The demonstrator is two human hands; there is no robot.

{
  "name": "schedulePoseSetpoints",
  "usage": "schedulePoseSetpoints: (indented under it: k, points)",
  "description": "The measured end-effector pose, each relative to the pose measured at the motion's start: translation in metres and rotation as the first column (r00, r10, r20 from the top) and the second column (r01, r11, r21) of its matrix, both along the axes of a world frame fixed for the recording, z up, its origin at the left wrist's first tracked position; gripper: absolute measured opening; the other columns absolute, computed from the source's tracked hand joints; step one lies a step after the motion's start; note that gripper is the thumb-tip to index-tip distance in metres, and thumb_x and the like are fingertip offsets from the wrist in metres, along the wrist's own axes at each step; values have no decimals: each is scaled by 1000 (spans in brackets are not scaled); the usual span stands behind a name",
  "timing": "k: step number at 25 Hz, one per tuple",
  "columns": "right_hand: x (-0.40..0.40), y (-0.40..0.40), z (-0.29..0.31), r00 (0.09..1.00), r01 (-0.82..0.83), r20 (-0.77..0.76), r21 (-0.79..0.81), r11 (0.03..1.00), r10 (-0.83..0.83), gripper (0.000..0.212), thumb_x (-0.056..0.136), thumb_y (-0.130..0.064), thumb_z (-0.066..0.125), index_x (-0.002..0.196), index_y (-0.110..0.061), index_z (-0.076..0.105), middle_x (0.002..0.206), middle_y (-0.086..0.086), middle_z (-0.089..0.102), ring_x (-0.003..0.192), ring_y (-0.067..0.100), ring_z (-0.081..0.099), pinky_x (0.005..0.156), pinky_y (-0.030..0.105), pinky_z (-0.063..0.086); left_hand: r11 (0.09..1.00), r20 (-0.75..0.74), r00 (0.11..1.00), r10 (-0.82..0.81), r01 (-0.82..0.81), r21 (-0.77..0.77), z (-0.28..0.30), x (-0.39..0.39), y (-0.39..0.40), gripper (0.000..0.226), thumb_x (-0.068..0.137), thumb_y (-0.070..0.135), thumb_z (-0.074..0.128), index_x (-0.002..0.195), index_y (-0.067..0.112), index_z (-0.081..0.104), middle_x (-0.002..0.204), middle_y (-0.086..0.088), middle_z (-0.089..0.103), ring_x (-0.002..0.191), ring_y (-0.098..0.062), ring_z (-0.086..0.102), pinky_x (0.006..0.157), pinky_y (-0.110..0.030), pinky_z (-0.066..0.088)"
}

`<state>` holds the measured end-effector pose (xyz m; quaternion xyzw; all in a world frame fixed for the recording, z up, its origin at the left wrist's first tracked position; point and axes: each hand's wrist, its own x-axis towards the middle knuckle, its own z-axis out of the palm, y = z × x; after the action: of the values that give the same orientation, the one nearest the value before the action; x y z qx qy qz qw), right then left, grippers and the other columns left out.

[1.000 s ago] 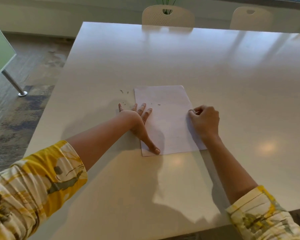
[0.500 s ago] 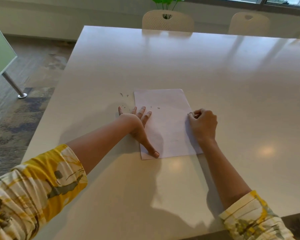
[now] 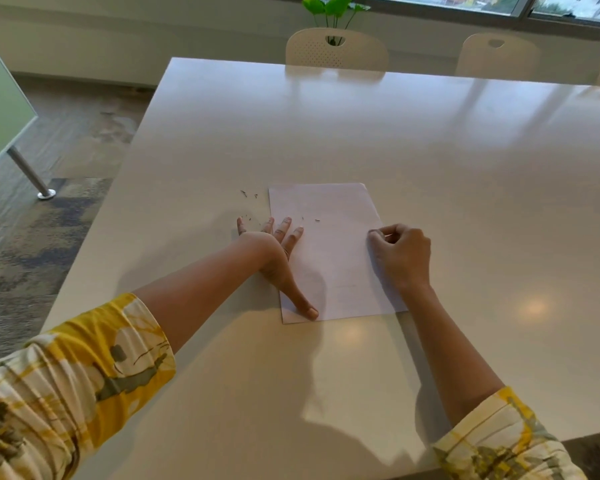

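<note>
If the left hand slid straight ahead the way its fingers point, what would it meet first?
Probably the small dark specks just beyond the left hand on the paper. Past them the table looks bare.

Big glossy white table (image 3: 430, 150), beige chairs (image 3: 336, 48) along the far side, leafy plant (image 3: 333, 8) under the window (image 3: 465, 1), patchy grey carpet (image 3: 32, 254) left.

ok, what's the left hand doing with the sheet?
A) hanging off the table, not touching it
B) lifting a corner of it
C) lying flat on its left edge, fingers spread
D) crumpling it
C: the left hand lies flat on the left edge of the paper, fingers straight and spread, thumb stretched toward the near-left corner.
</note>
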<state>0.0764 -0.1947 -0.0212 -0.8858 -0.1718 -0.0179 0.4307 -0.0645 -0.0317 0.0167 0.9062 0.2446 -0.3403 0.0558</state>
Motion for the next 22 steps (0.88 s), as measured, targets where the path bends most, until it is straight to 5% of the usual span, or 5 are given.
schedulePoseSetpoints:
  k: [9,13,16,19,22]
  points:
    - [-3,-4,6,996,68,-62,9,998,-68,16,83,-23,66,87,-11,76,77,5,73,79,24,69,76,31,53,1000,-11,1000,0,0,-12,2,-1,-1,167,27,100,57,145,30,-38,154,5,-44,146,-25,-34,106,-74,-20]
    - [-51,14,-5,989,-129,-71,53,990,132,11,81,-25,66,77,-17,72,63,-5,68,58,6,62,55,20,45,1000,-17,1000,-2,2,-13,2,0,-1,170,22,100,54,145,29,-38,153,4,-44,145,-26,-35,107,-74,-20]
    - [-27,-10,1,997,-12,-79,-7,1000,11,15,78,-30,70,79,-17,76,62,-8,68,67,10,67,62,20,45,1000,-11,1000,-4,3,-17,2,-2,0,169,23,101,55,145,30,-38,153,6,-45,145,-25,-35,106,-74,-20]
    - [-9,-23,10,987,148,-50,-65,987,-151,16,84,-23,67,85,-11,76,75,7,72,83,29,69,71,27,46,1000,-4,1000,0,0,-20,1,-2,1,167,27,101,57,145,31,-38,153,7,-45,145,-25,-35,105,-74,-20]
    - [-61,15,1,997,-75,-20,-12,997,75,15,85,-20,65,80,-8,73,73,9,72,71,25,68,62,31,49,1000,-5,1000,0,0,-12,0,-2,1,169,25,103,54,145,29,-38,153,5,-45,145,-25,-35,106,-75,-19]
